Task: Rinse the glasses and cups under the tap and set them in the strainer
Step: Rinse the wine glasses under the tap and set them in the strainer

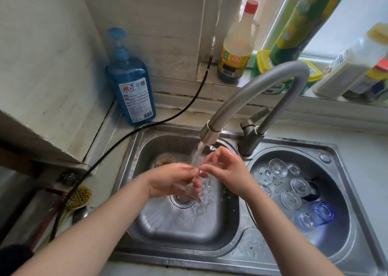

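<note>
At far left I see a brush point(78, 198) and blue soap bottle point(132, 90) by the sink point(134, 149). My left hand point(174, 181) grips a clear glass point(189, 190) under the tap point(210, 135), its stream partly hiding it; my right hand point(228, 170) pinches the rim. Rinsed glasses point(294, 191) sit upturned in the strainer point(340, 244) at right.

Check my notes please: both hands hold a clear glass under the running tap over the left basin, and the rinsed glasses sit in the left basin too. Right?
Not quite. The head view shows the rinsed glasses in the round right basin, not the left. The rest stands: both hands hold the clear glass under the tap.
</note>
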The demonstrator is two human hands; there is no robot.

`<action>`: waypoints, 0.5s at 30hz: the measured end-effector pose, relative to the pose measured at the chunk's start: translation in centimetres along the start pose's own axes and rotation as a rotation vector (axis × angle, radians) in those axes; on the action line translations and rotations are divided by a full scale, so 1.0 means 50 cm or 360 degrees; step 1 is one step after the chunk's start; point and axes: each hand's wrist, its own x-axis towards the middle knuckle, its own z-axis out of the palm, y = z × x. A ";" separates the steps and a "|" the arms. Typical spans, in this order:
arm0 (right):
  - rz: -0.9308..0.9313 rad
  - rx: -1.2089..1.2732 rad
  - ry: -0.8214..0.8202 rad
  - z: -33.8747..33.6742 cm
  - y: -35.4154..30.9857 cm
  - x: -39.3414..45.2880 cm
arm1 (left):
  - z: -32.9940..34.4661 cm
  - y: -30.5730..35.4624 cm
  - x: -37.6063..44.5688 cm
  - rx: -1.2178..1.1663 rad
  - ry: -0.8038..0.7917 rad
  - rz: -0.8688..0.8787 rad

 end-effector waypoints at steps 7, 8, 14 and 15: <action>-0.0223 -0.0645 0.0268 0.035 -0.012 0.003 | 0.030 -0.014 0.049 0.1417 0.1006 0.0474; -0.0191 -0.0598 0.0349 0.043 -0.012 0.002 | 0.033 -0.024 0.052 0.1570 0.1165 0.0568; -0.0009 -0.0292 0.0366 0.032 0.005 -0.008 | 0.028 -0.018 0.028 0.1842 0.1219 0.0596; 0.0007 -0.0276 0.0358 0.030 0.010 -0.012 | 0.029 -0.012 0.024 0.1649 0.1055 0.0484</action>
